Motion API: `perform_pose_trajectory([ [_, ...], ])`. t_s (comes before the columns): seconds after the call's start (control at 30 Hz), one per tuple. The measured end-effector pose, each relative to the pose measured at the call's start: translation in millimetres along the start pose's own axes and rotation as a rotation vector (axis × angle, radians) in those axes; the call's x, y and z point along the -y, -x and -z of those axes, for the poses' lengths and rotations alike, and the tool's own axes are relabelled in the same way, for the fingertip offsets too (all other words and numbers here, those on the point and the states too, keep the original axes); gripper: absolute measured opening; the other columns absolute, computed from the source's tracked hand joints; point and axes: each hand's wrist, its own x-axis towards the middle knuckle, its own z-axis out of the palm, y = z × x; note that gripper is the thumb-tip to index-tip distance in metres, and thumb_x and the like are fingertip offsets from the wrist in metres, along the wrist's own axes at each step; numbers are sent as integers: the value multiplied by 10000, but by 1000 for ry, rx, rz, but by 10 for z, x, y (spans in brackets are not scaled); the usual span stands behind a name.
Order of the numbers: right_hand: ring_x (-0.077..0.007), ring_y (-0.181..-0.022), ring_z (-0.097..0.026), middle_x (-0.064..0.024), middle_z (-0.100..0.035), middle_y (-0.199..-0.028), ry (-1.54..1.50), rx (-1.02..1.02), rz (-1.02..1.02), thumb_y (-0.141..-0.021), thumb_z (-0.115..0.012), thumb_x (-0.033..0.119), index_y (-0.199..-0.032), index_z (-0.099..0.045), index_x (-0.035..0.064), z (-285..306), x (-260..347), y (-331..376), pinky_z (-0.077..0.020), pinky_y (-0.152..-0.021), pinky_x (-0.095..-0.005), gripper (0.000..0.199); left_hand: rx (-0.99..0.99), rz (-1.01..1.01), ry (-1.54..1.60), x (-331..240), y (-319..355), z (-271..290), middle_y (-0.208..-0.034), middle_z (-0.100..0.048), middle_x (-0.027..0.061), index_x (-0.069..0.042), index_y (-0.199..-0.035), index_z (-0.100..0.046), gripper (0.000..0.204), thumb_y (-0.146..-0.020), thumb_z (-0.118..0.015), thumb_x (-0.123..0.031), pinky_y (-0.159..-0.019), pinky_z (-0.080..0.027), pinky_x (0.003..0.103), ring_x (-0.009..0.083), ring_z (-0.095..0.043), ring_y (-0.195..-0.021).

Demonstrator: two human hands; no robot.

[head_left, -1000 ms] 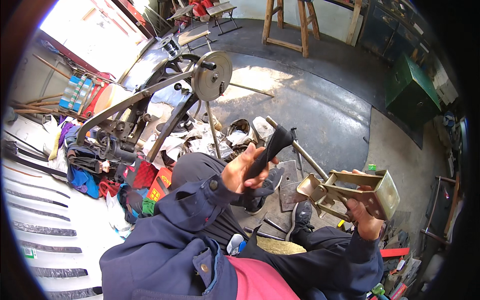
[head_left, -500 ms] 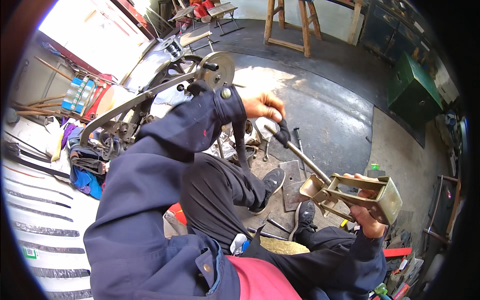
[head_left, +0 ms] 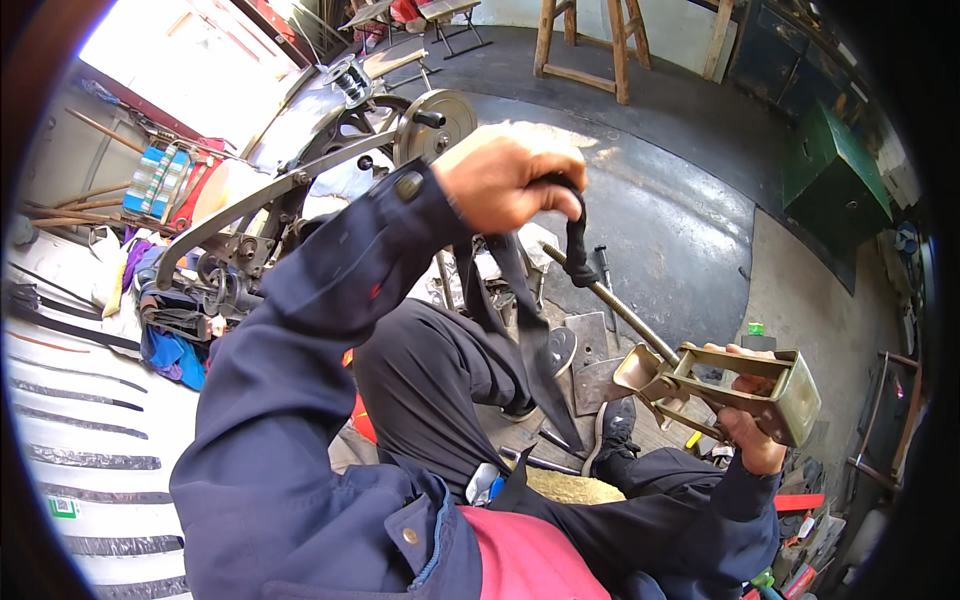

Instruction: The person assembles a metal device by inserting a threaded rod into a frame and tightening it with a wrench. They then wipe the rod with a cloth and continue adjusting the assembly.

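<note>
My left hand (head_left: 515, 180), closed, pinches a black strip (head_left: 576, 245) above a steel rod (head_left: 630, 305) threaded at its tip. The strip is wrapped round the rod just below the threads, and a stretch of it runs up to my fingers. Long loose lengths of the strip hang from under my left hand across my leg. The rod's other end goes into a brass-coloured metal frame (head_left: 735, 385) with open sides and hinged plates. My right hand (head_left: 752, 435) is wrapped round this frame from below, some fingers showing through its opening.
A hand-cranked machine with a wheel (head_left: 437, 125) stands ahead on the left. Steel plates (head_left: 590, 350) and a bolt-like tool (head_left: 606, 270) lie by my feet. A green box (head_left: 835, 180) is at the far right, a wooden stand (head_left: 585, 75) at the back. Dark strips lie on white sheeting (head_left: 90, 400) at left.
My left hand has come up and nearer, drawing the strip upward from the rod. More of its loose length now hangs over my leg. The right hand keeps its hold on the frame.
</note>
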Motion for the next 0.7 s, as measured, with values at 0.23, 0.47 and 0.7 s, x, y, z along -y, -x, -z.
perform_pose_trajectory([
  [0.23, -440, -1342, -538, -232, -552, -1448, 63, -92, 19, -832, -786, -48, -1488, -450, 62, -24, 1, -18, -493, -1088, -565, 746, 374, 514, 569, 162, 443, -974, -678, -566, -37, -89, -985, -719, 319, -1075, -540, -338, -609, -418, 286, 98, -499, -615],
  [0.47, -408, -1319, -566, -226, -568, -1426, 72, -132, -131, -851, -801, 3, -1445, -490, 17, 19, 82, -81, -506, -1083, -536, 671, 93, 339, 587, -487, 711, -223, -710, -563, 13, -33, -897, -665, 334, -954, -715, -358, -642, -417, 290, 124, -540, -692],
  [0.7, -440, -1353, -532, -204, -567, -1433, -84, -57, -4, -832, -828, 19, -1486, -457, 58, 19, -2, -4, -444, -1134, -564, 753, 103, 236, 182, 291, -131, -258, -840, -695, 76, -28, -1059, -716, 209, -969, -716, -216, -756, -518, 319, 170, -651, -805],
])
